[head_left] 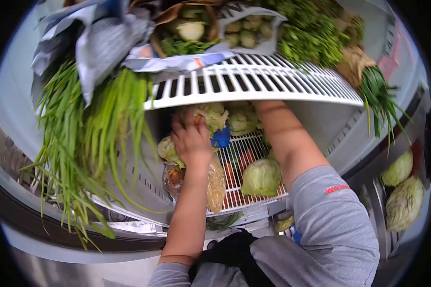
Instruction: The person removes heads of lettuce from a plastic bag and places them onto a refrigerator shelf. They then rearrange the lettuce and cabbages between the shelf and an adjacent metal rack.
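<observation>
My left hand (192, 143) reaches onto the lower wire shelf (231, 197). Its fingers are spread and rest against produce at the back, beside a pale leafy head (212, 116). A cabbage-like head (168, 150) lies just left of that hand. Below the wrist are a clear bag of light brown food (216, 186) and a plastic-wrapped brownish item (173, 179). My right forearm (286, 138) passes under the upper shelf, which hides the right hand. Nearest to that arm are another green head (243, 118) and a round green cabbage (262, 177).
The white upper wire shelf (254, 81) overhangs both arms. It bears long green onions (115, 119), paper wrapping (105, 43), a bag of round green vegetables (248, 34) and leafy herbs (309, 36). A blue object (221, 137) sits between the heads. More cabbages (404, 203) are at right.
</observation>
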Demonstrator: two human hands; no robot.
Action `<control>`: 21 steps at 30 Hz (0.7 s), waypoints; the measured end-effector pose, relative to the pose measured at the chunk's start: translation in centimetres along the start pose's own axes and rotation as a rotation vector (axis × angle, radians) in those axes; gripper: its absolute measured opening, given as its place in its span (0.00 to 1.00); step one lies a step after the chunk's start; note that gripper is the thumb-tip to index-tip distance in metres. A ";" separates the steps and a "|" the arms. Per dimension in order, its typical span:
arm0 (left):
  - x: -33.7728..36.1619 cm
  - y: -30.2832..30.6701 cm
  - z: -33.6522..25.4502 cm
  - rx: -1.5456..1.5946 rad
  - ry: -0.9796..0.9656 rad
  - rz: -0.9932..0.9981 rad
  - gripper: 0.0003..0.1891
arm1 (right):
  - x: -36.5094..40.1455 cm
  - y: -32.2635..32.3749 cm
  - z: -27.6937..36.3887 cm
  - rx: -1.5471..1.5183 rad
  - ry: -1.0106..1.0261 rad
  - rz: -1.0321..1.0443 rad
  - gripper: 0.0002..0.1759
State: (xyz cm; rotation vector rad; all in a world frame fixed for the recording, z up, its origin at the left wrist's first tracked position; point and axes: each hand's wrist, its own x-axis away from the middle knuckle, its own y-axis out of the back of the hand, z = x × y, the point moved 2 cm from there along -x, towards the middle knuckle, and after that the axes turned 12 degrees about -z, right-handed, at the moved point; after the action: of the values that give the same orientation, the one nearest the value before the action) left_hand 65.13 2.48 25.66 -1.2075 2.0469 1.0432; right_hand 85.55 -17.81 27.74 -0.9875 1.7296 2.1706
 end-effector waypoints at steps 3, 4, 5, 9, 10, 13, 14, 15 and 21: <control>0.0 0.0 -0.3 0.000 0.007 0.015 0.29 | 0.6 3.4 0.5 0.016 -0.021 0.110 0.32; 0.1 0.0 -0.3 -0.016 -0.001 0.003 0.32 | 0.5 4.9 1.3 0.027 -0.028 0.119 0.32; 0.3 -0.1 -0.3 -0.036 -0.008 -0.001 0.35 | 0.6 6.5 2.4 0.029 -0.029 0.116 0.32; 0.2 -0.8 0.6 -0.071 -0.211 -0.104 0.38 | 12.6 16.4 5.4 -0.383 0.199 -0.395 0.26; -0.2 -0.7 0.5 -0.071 -0.192 -0.063 0.39 | 17.2 18.7 5.6 -0.421 0.235 -0.365 0.24; -0.4 -1.1 1.2 0.019 -0.261 -0.019 0.34 | 31.1 22.5 3.6 -0.377 0.246 -0.193 0.23; -0.7 -1.6 1.5 0.068 -0.261 0.015 0.32 | 35.8 23.0 2.3 -0.385 0.128 -0.099 0.21; -0.5 -1.8 1.4 0.003 -0.342 -0.023 0.32 | 40.9 22.8 1.1 -0.415 -0.067 -0.055 0.19; 4.1 -1.7 -2.0 -0.263 -0.632 0.077 0.39 | 76.2 19.0 1.5 0.005 -0.939 0.303 0.18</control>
State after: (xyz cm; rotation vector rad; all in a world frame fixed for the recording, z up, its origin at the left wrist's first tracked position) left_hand 64.70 -1.61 23.03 -0.7726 1.5017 1.5348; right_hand 17.07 -40.91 -3.09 0.3332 1.4223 2.2104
